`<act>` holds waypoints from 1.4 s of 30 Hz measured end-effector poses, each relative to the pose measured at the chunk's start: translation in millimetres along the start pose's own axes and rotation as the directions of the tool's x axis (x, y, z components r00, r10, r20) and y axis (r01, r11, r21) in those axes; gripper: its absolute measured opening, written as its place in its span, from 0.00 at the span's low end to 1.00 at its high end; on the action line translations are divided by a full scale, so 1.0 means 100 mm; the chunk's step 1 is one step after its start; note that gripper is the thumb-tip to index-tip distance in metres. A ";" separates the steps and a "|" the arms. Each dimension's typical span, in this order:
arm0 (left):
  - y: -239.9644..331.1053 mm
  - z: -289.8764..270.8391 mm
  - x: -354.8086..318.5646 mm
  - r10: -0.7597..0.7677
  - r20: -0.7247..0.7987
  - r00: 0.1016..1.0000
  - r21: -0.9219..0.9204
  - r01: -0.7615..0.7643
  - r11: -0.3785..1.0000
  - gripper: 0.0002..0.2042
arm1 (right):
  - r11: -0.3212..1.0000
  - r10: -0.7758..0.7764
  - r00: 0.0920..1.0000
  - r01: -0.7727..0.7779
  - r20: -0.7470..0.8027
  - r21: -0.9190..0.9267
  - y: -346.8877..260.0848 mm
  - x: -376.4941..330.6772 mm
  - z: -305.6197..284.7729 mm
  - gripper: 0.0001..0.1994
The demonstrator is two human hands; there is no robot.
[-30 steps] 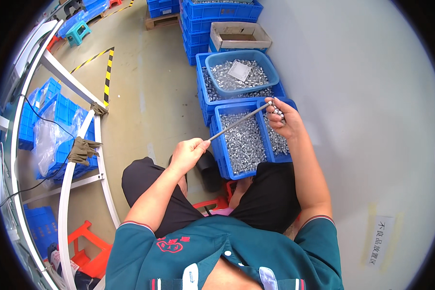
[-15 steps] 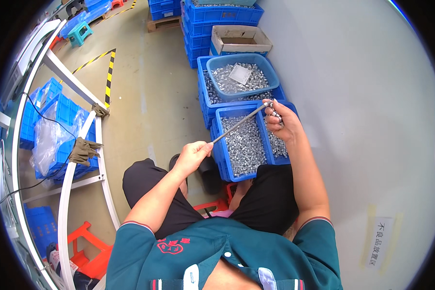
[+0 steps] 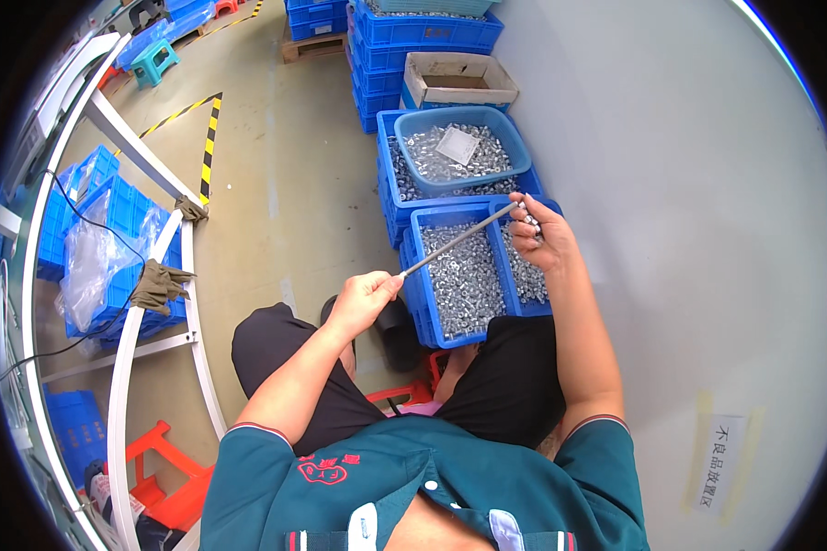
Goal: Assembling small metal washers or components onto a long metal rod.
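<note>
My left hand [image 3: 363, 296] grips the near end of a thin grey metal rod [image 3: 458, 241], which slants up and to the right. My right hand [image 3: 539, 235] is closed at the rod's far tip, with small shiny metal parts between its fingers. Both hands are above a blue plastic crate [image 3: 417, 275] that is filled with small silver metal parts. I sit with dark trousers and a teal shirt, the crate just past my knees.
Behind the near crate stands another blue crate with a round blue basin [image 3: 461, 150] of the same parts and a small clear bag. A cardboard box [image 3: 458, 81] and stacked blue crates stand further back. A white tube frame [image 3: 186, 275] with rags and blue bins is at left; a pale wall is at right.
The right hand has drifted slightly up and right at the rod's tip. The left hand keeps its hold on the rod's near end, almost unmoved.
</note>
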State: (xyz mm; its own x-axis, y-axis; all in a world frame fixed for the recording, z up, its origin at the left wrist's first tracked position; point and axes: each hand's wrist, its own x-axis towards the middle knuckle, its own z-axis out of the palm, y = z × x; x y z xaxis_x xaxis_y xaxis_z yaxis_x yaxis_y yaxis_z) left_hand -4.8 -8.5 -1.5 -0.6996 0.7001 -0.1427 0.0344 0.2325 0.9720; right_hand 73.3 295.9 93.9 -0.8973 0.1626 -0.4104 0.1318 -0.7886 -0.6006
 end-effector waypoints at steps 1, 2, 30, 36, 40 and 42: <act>0.01 0.00 0.00 0.004 -0.013 1.000 0.017 -0.004 1.000 0.19 | 1.000 0.007 1.000 -0.007 -0.012 0.012 0.00 0.00 -0.01 0.10; 0.01 0.00 -0.01 0.008 -0.025 1.000 0.033 -0.007 0.999 0.20 | 1.000 0.008 1.000 -0.008 -0.012 0.011 0.00 0.01 -0.02 0.10; 0.05 0.00 0.01 0.007 -0.026 1.000 -0.085 -0.009 0.996 0.18 | 0.982 -0.026 0.996 0.041 0.086 -0.183 -0.04 -0.09 0.06 0.11; 0.09 0.02 -0.01 0.000 -0.021 1.000 -0.087 -0.001 0.996 0.18 | 0.825 -0.218 0.976 0.168 -0.030 -0.539 0.09 -0.06 0.22 0.09; 0.09 0.07 0.06 0.001 0.006 1.000 -0.101 0.000 0.995 0.20 | 0.612 -0.078 0.995 0.002 -0.058 -0.791 0.29 -0.03 0.37 0.10; 0.09 0.08 0.09 -0.019 0.014 1.000 -0.084 0.020 0.996 0.20 | 0.603 0.039 0.996 -0.091 -0.085 -0.793 0.29 -0.06 0.40 0.10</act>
State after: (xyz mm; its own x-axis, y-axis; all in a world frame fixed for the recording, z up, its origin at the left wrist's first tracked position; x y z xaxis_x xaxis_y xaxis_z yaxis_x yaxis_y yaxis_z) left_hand -5.5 5.4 4.4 -0.6904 0.7047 -0.1637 -0.0401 0.1887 0.9812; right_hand 65.6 248.3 106.0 -0.8526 0.1814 -0.4901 0.4951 -0.0197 -0.8686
